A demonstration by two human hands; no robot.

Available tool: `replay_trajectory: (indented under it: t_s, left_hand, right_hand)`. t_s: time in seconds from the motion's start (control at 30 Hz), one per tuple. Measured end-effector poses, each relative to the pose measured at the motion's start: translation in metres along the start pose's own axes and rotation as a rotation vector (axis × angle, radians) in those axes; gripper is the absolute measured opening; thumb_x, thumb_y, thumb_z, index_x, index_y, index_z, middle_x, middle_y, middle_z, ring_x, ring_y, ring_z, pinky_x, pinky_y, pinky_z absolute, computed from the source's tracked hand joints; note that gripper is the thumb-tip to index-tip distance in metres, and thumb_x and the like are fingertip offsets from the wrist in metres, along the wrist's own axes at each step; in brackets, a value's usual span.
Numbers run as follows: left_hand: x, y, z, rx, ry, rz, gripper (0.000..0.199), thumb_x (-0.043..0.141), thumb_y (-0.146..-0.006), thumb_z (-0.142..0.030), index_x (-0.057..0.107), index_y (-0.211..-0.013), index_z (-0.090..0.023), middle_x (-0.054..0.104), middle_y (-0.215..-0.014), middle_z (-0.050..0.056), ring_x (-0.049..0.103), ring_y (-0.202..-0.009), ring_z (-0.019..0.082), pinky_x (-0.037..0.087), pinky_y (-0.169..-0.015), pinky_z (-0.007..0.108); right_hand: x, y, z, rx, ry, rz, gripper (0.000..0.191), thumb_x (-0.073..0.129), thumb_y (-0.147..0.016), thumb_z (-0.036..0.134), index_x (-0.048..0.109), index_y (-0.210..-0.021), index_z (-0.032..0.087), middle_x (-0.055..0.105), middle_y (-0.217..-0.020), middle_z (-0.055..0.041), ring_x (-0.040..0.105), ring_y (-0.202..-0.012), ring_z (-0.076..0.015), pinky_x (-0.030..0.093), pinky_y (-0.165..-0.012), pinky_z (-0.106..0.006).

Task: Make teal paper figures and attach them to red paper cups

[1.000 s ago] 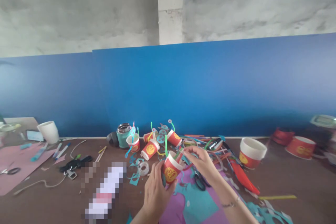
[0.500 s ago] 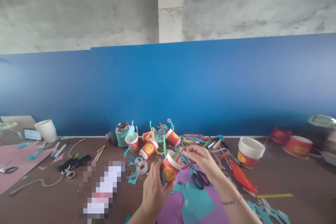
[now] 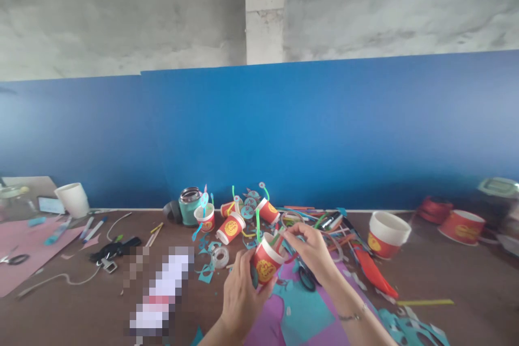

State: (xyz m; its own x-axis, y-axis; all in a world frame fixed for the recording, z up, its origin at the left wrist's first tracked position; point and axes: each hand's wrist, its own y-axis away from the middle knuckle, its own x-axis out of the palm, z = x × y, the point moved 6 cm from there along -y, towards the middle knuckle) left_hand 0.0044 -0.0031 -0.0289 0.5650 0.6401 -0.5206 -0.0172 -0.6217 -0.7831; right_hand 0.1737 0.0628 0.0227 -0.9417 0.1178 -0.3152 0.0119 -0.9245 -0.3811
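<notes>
A red and white paper cup (image 3: 267, 266) is tilted in my left hand (image 3: 242, 292), whose fingers wrap round its side. A green straw (image 3: 258, 225) rises from the cup. At the cup's rim, the fingers of my right hand (image 3: 310, 246) are pinched together; what they hold is too small to name. Below my hands lie purple paper (image 3: 263, 319) and teal paper (image 3: 306, 313). Black-handled scissors (image 3: 307, 278) lie under my right wrist, partly hidden.
Behind are decorated paper cups (image 3: 231, 227), a teal jar (image 3: 189, 206) and a tape roll (image 3: 220, 257). To the right are a red pouch (image 3: 375, 273) and stacked cups (image 3: 388, 234). A white cup (image 3: 73, 199) and pink paper (image 3: 24, 265) are far left.
The held cup and my left hand have shifted slightly right. My right hand stays at the rim, its fingertips a little further right.
</notes>
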Motion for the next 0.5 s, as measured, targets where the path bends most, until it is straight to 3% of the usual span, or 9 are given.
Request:
replay_trajectory:
  t_s: [0.3, 0.37, 0.5]
  left_hand:
    - [-0.0006, -0.0006, 0.0001, -0.011, 0.017, 0.004, 0.047, 0.063, -0.074, -0.034, 0.044, -0.113, -0.016, 0.061, -0.095, 0.01, 0.064, -0.084, 0.022, 0.055, -0.067, 0.03]
    - [-0.0007, -0.0006, 0.0004, -0.013, 0.01, -0.006, 0.047, 0.063, -0.074, -0.034, 0.044, -0.112, -0.016, 0.061, -0.095, 0.01, 0.064, -0.084, 0.022, 0.055, -0.067, 0.03]
    - [-0.0016, -0.0004, -0.0005, -0.006, -0.003, -0.024, 0.047, 0.063, -0.073, -0.034, 0.044, -0.112, -0.016, 0.061, -0.096, 0.01, 0.064, -0.084, 0.022, 0.054, -0.067, 0.029]
  right_hand:
    - [-0.0002, 0.0039, 0.0048, -0.018, 0.129, -0.07, 0.016, 0.057, -0.073, 0.033, 0.058, -0.065, 0.019, 0.067, -0.069, -0.0036, 0.061, -0.07, -0.0203, 0.045, -0.064, -0.028]
    - [0.0014, 0.0038, 0.0016, -0.004, 0.066, -0.067, 0.014, 0.059, -0.072, 0.033, 0.057, -0.075, 0.019, 0.068, -0.07, -0.0023, 0.061, -0.066, -0.019, 0.045, -0.061, -0.028]
    - [0.0016, 0.0017, -0.0044, 0.031, -0.036, -0.047, 0.034, 0.063, -0.069, 0.032, 0.053, -0.1, 0.019, 0.069, -0.071, -0.0003, 0.06, -0.058, -0.0166, 0.045, -0.056, -0.027]
